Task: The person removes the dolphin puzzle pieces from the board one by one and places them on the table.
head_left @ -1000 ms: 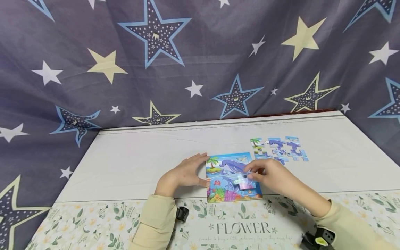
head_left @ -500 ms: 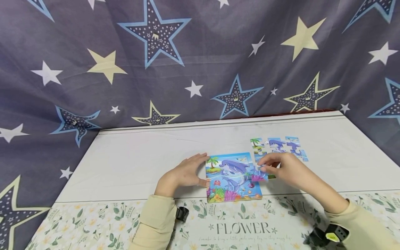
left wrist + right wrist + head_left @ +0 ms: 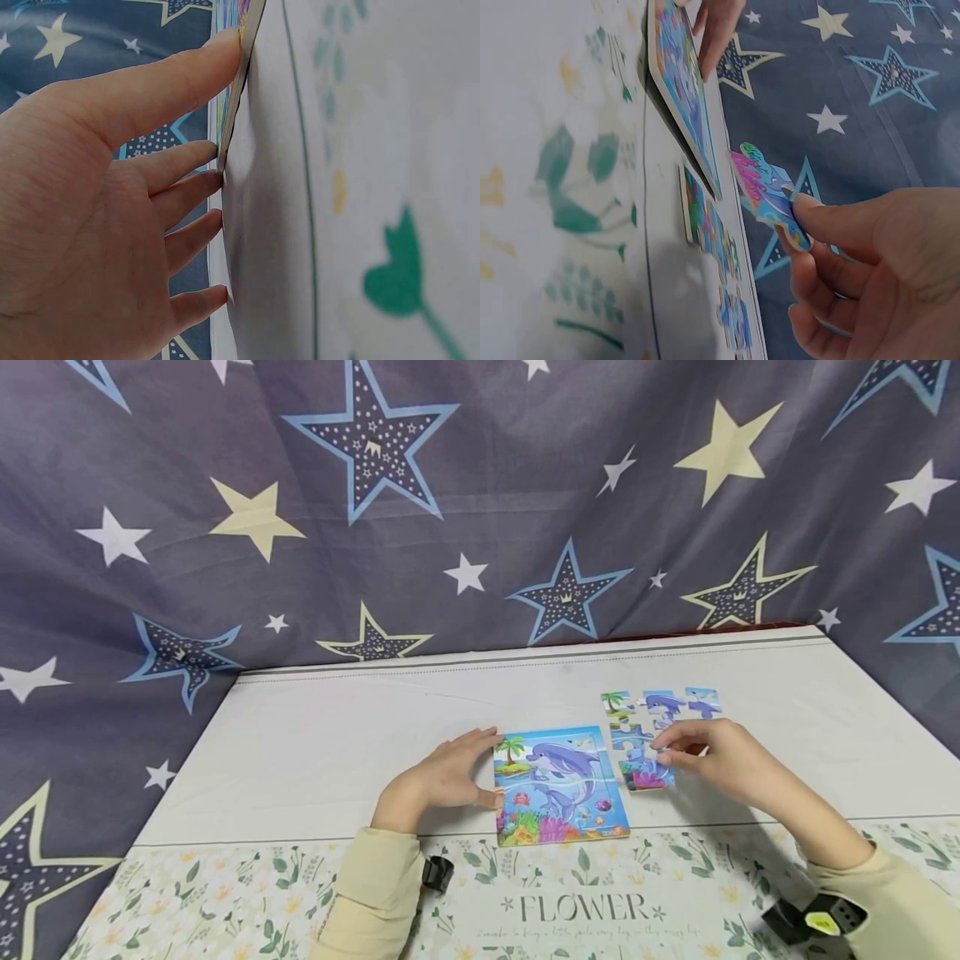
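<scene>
A dolphin picture puzzle board (image 3: 540, 793) lies flat on the table in the head view. Along its left edge is my left hand (image 3: 442, 772), fingers spread and fairly straight; in the left wrist view the thumb (image 3: 214, 64) touches the board's edge. My right hand (image 3: 716, 756) pinches a jigsaw piece (image 3: 769, 191) with pink coral and blue-purple print between thumb and fingers. It is held above the table, to the right of the board and over loose pieces. That hand partly hides the pieces beneath it.
Several loose jigsaw pieces lie right of the board, among them a palm tree piece (image 3: 615, 702) and a dolphin piece (image 3: 662, 702). A floral mat (image 3: 585, 906) covers the table's front. A star-patterned curtain (image 3: 465, 510) hangs behind.
My right hand has moved right, carrying the jigsaw piece from over the board's lower right to over the loose pieces. My left hand has stayed at the board's left edge.
</scene>
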Demonstrator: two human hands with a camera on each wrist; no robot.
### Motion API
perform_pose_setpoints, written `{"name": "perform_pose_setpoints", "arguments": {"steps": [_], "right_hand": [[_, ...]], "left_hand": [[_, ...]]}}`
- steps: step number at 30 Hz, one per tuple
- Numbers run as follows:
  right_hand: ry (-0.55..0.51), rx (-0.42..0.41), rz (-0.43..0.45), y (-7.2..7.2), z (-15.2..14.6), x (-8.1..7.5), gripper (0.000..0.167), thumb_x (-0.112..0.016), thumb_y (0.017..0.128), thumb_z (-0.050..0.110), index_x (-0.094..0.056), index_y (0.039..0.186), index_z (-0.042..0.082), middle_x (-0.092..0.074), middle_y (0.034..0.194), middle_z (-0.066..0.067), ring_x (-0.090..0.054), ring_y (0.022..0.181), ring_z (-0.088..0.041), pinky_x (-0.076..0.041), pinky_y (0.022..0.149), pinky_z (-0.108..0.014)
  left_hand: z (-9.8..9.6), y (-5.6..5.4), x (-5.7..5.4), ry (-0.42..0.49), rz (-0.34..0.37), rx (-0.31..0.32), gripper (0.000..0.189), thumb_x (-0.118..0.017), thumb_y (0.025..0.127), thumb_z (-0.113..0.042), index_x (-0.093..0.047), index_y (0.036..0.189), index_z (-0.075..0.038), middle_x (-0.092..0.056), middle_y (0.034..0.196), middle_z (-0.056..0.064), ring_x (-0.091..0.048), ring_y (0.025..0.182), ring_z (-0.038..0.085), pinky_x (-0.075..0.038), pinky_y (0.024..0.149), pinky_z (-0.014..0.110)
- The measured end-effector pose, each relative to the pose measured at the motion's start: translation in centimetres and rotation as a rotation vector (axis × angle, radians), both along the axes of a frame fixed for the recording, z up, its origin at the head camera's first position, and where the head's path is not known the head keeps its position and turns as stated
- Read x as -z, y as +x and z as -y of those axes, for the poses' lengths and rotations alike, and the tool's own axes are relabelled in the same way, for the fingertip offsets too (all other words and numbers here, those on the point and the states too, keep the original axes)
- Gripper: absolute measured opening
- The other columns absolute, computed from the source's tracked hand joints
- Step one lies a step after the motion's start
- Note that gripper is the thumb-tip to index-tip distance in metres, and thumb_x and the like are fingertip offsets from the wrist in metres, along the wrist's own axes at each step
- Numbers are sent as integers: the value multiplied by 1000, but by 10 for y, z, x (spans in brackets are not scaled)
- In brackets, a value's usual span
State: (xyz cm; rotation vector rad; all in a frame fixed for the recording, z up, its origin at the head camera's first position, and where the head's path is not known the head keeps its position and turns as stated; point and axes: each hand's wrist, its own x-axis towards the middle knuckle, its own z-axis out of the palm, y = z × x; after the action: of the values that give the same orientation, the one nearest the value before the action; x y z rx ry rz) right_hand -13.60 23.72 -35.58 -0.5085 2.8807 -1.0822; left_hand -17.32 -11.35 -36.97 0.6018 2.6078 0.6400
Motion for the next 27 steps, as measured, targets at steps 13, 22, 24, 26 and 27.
{"name": "perform_pose_setpoints", "arguments": {"steps": [13,22,24,26,27], "right_hand": [[34,58,37,-7,-29,7,11,-72,91,10,-73,99,3,-68,83,2,-62,76,-16,-52,62,-25],[47,73,75,-9,-37,13,12,-69,93,11,-73,101,2,-67,82,1,-60,72,-17,-49,59,-27],[58,73,78,-9,-38,14,12,-68,94,11,-73,101,2,-67,81,2,-59,71,-17,-48,58,-27],[69,72,84,-10,-41,15,11,-68,94,10,-73,100,2,-66,80,2,-58,70,-16,-47,57,-27],[73,72,88,-10,-42,16,11,-68,94,9,-73,100,2,-66,79,2,-57,69,-16,-47,57,-27]], "left_hand": [[0,0,1,-5,-13,4,91,-83,79,-31,-36,153,-8,-26,162,8,-19,149,28,-12,121,51],[-1,1,2,-4,-18,-1,90,-83,78,-29,-37,153,-8,-27,161,8,-19,149,28,-13,121,51],[-1,1,2,-2,-19,-3,90,-84,78,-29,-37,153,-8,-27,161,8,-19,149,29,-13,121,51],[-1,1,1,-2,-22,-2,90,-84,78,-29,-37,153,-8,-27,161,8,-20,149,29,-13,121,51],[-1,1,1,-4,-23,0,90,-84,78,-29,-37,153,-8,-27,161,8,-20,149,29,-13,121,51]]}}
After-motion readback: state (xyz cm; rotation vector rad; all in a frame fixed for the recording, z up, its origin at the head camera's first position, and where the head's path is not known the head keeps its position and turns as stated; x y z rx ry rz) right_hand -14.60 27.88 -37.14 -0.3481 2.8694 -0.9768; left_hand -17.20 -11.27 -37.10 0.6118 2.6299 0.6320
